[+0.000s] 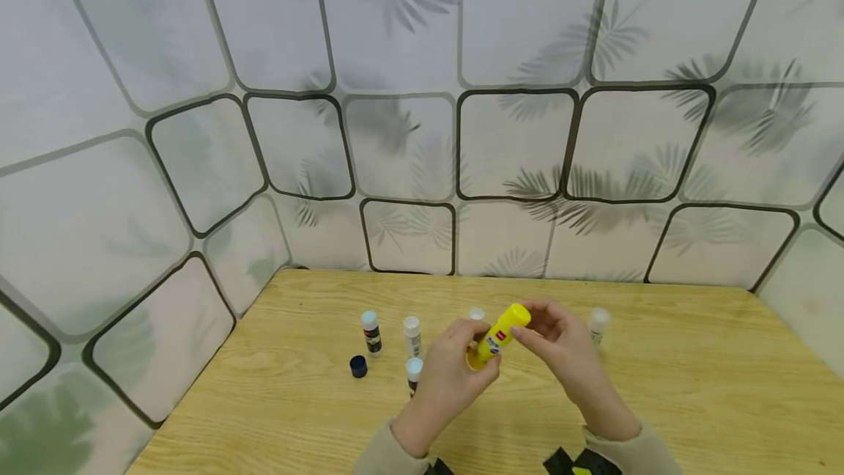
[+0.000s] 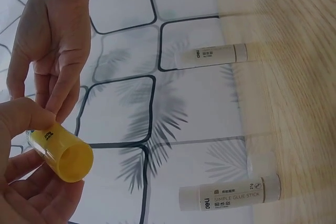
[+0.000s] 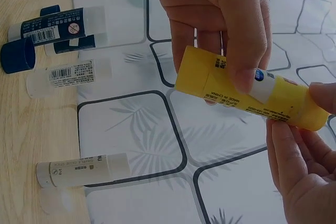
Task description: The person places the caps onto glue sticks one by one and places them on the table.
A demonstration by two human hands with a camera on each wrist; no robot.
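A yellow glue stick point(image 1: 499, 336) is held tilted above the table between both hands. My left hand point(image 1: 455, 369) grips its lower part, thumb and fingers on opposite sides. My right hand point(image 1: 565, 350) pinches the upper end, with thumb and fingers around it in the right wrist view. The left wrist view shows a hollow round opening in the glue stick's near end. Beyond the hands, a white glue stick point(image 1: 477, 314) is mostly hidden. Beside the left hand, a dark-labelled glue stick point(image 1: 414, 371) with a pale top is partly covered.
Left on the wooden table point(image 1: 277, 402) stand another dark-labelled glue stick point(image 1: 371, 333) and a white glue stick point(image 1: 412, 336). A dark blue cap point(image 1: 358, 366) lies before them. Right of the hands stands another white glue stick point(image 1: 598, 322). A patterned cloth wall point(image 1: 409, 237) borders the table.
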